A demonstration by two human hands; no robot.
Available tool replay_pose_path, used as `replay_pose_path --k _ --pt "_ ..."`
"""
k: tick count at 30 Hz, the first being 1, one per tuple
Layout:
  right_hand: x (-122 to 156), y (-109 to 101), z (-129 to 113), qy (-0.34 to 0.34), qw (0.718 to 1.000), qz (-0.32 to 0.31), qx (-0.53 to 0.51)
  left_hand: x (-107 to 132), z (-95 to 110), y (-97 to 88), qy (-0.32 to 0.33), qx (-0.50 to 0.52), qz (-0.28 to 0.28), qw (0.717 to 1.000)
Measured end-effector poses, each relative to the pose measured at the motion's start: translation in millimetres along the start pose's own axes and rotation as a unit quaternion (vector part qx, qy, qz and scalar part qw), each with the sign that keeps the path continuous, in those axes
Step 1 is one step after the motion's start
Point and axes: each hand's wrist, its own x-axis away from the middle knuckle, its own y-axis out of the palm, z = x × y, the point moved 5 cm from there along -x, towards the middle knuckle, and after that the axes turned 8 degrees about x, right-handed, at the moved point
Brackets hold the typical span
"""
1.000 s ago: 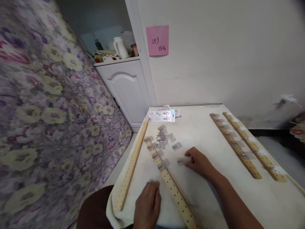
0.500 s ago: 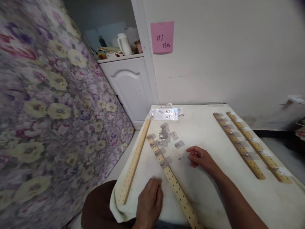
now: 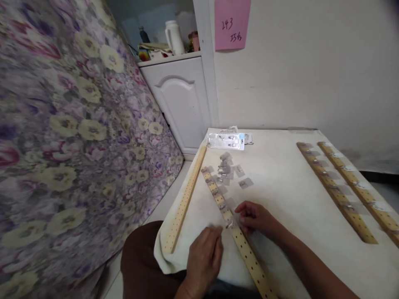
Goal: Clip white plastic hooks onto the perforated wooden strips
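Note:
A perforated wooden strip (image 3: 246, 253) lies diagonally on the white table (image 3: 280, 178), with small clear-backed metal hooks along its upper part. My right hand (image 3: 257, 218) is pinched on one small hook (image 3: 230, 224) at the strip. My left hand (image 3: 204, 259) rests with curled fingers on the table just left of the strip, fingertips close to that hook. Loose hooks (image 3: 229, 170) lie scattered above the hands.
A second bare perforated strip (image 3: 187, 199) lies along the table's left edge. Two strips with hooks fitted (image 3: 339, 191) lie at the right. A clear hook package (image 3: 226, 141) sits at the far edge. A floral mattress (image 3: 62, 124) leans at left, beside a white cabinet (image 3: 181, 99).
My right hand picked a hook from the table and brought it left and down onto the strip. The left hand edged toward it. The camera view shifted right and down.

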Motion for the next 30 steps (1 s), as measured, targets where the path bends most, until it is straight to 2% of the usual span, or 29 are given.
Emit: replay_pose_path --k 4,16,30 --pt "1.4 0.7 -1.1 0.016 0.999 0.014 0.031 0.4 -2.8 2.1 -0.005 -0.004 -0.011 1.0" --pt "2.7 -0.6 0.7 0.017 0.997 0.04 0.068 -3.1 -2.5 4.8 -0.024 -0.047 -0.098 0.994" --pt "4.8 -3.3 1.8 0.02 0.996 0.044 0.07 -6.5 0.5 5.8 -0.022 -0.085 -0.103 0.991"
